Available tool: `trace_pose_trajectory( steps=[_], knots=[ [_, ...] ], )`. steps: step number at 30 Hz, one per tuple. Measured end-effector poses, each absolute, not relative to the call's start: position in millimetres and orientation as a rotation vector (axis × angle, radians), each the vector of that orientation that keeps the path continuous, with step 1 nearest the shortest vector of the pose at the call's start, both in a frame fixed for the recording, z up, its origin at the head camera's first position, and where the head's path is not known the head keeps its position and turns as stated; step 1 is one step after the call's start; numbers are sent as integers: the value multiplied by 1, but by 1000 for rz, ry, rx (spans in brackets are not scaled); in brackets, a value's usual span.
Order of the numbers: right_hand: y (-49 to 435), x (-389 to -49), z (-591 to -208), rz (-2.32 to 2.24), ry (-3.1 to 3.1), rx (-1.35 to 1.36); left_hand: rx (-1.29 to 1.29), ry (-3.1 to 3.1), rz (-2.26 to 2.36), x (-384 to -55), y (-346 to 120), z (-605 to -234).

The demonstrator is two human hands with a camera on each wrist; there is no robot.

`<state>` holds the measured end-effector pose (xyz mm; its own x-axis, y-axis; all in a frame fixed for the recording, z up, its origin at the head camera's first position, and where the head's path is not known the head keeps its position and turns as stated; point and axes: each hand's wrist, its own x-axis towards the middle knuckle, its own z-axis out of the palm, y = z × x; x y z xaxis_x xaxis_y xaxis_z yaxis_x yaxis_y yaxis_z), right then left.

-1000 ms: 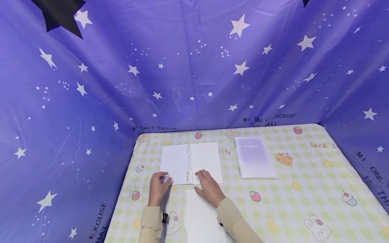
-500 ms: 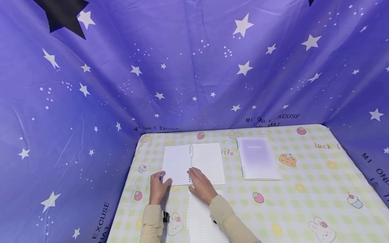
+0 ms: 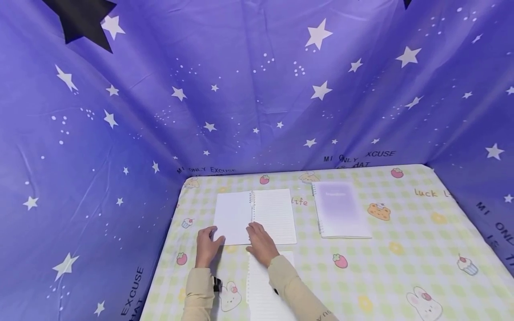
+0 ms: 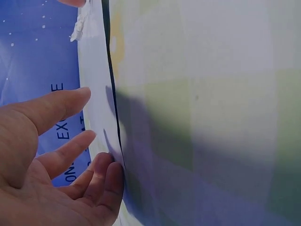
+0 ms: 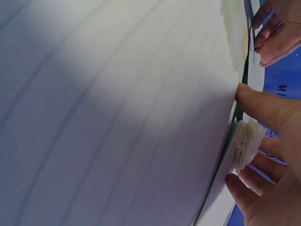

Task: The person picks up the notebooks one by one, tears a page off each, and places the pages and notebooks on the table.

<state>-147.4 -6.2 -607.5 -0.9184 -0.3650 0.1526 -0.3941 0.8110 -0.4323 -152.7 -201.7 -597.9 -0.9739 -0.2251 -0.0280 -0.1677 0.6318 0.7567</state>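
Note:
A ring-bound notebook (image 3: 275, 214) lies open on the table, with a blank white page (image 3: 233, 214) on its left and a lined page on its right. My left hand (image 3: 208, 247) rests its fingertips at the lower left corner of the blank page, thumb apart from the fingers. My right hand (image 3: 262, 243) lies over the lower end of the spine. In the right wrist view, its fingers touch beside a whitish binding piece (image 5: 245, 143), with the thumb at the near edge. Part of the rings is hidden beneath this hand.
Loose lined paper (image 3: 265, 294) with a punched edge lies nearer to me, partly under my right forearm. A closed purple notebook (image 3: 341, 211) lies to the right. A checked cloth (image 3: 305, 276) covers the table, and a blue starry curtain (image 3: 241, 111) surrounds it.
My right hand has moved left from the lined page to the lower spine. The left hand has stayed at the blank page's corner. The view has shifted slightly.

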Motion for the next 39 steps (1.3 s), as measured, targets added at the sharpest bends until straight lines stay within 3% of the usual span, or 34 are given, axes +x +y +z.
trace_pose_trajectory(
  steps=[15,39],
  knots=[
    [-3,-148,-614,826,-2913,584,336,-2736,-1277,-150,-203,-600],
    [0,-149,-613,846,-2924,618,627,-2602,-1409,-158,-211,-587]
  ],
)
